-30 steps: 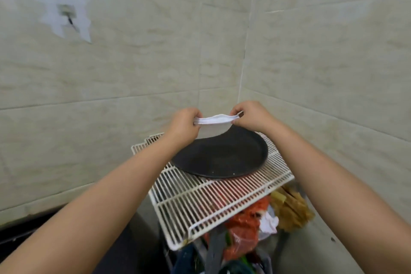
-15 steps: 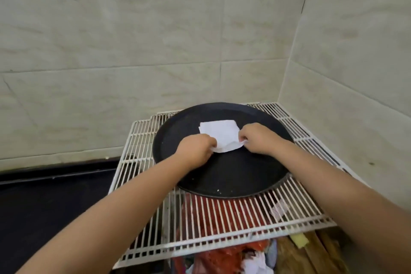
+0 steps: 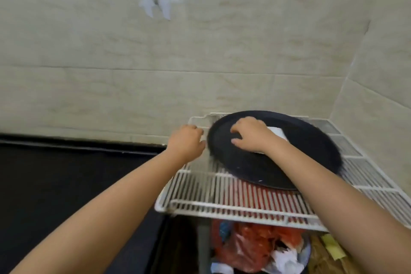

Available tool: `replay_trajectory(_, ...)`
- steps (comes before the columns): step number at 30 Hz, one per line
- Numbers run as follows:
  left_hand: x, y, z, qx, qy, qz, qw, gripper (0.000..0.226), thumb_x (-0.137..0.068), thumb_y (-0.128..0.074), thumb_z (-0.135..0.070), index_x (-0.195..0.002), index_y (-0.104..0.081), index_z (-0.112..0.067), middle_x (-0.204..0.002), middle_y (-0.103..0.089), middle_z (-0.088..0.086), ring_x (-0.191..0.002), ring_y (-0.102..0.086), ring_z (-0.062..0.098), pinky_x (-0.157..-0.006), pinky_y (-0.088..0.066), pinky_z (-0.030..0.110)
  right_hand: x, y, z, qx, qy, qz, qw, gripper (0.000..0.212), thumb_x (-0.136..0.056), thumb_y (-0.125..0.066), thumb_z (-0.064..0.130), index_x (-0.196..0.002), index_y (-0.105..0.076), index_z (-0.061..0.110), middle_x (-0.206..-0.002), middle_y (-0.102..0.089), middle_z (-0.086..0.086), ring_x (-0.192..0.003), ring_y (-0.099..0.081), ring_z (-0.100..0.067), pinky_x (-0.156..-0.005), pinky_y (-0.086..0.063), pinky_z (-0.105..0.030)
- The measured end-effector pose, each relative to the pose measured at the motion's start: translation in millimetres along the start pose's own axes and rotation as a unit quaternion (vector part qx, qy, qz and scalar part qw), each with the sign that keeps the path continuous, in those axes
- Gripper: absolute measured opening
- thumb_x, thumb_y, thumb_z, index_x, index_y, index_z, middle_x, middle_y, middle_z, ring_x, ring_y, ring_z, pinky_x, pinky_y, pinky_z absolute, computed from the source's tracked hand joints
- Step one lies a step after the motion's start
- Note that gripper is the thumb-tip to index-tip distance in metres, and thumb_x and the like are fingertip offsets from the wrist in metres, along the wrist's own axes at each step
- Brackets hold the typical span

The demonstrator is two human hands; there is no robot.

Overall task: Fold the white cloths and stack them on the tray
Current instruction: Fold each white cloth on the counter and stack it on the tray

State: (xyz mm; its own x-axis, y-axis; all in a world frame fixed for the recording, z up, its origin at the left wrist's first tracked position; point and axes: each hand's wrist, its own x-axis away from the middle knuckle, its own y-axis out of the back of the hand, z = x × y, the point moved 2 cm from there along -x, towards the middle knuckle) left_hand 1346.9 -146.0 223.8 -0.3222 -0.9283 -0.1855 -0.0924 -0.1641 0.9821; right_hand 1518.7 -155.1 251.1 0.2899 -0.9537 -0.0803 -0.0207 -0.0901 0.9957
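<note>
A round black tray [image 3: 311, 158] lies on a white wire rack [image 3: 222, 198] in the corner of the tiled walls. One folded white cloth [image 3: 277, 134] lies flat on the tray, mostly hidden under my right hand [image 3: 251, 135]. That hand rests over the cloth's left part with relaxed fingers, their tips down on the tray. My left hand [image 3: 185, 140] is off the tray, just left of its rim above the rack's back left corner, its fingers loosely curled and holding nothing. The frame is blurred by motion.
Under the rack sits a bin with a red plastic bag [image 3: 255, 242] and crumpled white paper. A black surface [image 3: 66, 184] stretches to the left. Tiled walls close in behind and on the right.
Both hands lowered the folded cloth onto the tray. My left hand has since let go and moved left off the tray. My right hand slid left across the cloth.
</note>
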Motion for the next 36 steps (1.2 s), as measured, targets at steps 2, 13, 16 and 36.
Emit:
replay_trajectory(2, 42, 14, 53, -0.012, 0.05, -0.024, 0.998, 0.04, -0.094, -0.043, -0.031, -0.125, -0.05, -0.009, -0.129, -0.054, 0.012, -0.118, -0.048, 0.031, -0.097, -0.043, 0.04, -14, 13, 63, -0.031, 0.043, -0.039, 0.998, 0.038, -0.086, -0.049, 0.03, -0.122, -0.055, 0.017, -0.129, -0.054, -0.011, -0.119, -0.047, -0.031, -0.095, -0.04, -0.039)
replay_trajectory(13, 331, 108, 320, -0.151, 0.329, -0.078, 0.929, 0.047, -0.091, -0.043, -0.047, -0.123, -0.048, -0.013, -0.124, -0.053, 0.009, -0.123, -0.042, 0.029, -0.096, -0.038, 0.04, -25, 43, 458, -0.144, 0.235, -0.115, 0.954, 0.053, -0.086, -0.054, 0.033, -0.134, -0.04, 0.016, -0.137, -0.046, -0.009, -0.129, -0.037, -0.028, -0.106, -0.031, -0.04)
replay_trajectory(16, 403, 119, 373, -0.168, 0.402, -0.065, 0.898, 0.045, -0.091, -0.042, -0.047, -0.118, -0.049, -0.012, -0.123, -0.053, 0.011, -0.121, -0.042, 0.031, -0.095, -0.037, 0.041, -17, 33, 549, -0.152, 0.288, -0.098, 0.94, 0.053, -0.086, -0.054, 0.036, -0.133, -0.04, 0.015, -0.134, -0.047, -0.009, -0.127, -0.039, -0.029, -0.106, -0.031, -0.043)
replay_trajectory(36, 587, 131, 771, -0.166, 0.643, -0.008, 0.748, 0.046, -0.092, -0.043, -0.043, -0.125, -0.045, -0.01, -0.129, -0.047, 0.013, -0.123, -0.039, 0.029, -0.096, -0.037, 0.041, -186, 0, 1020, -0.172, 0.495, -0.018, 0.852, 0.048, -0.089, -0.051, 0.031, -0.131, -0.043, 0.011, -0.133, -0.048, -0.011, -0.124, -0.043, -0.028, -0.099, -0.038, -0.041)
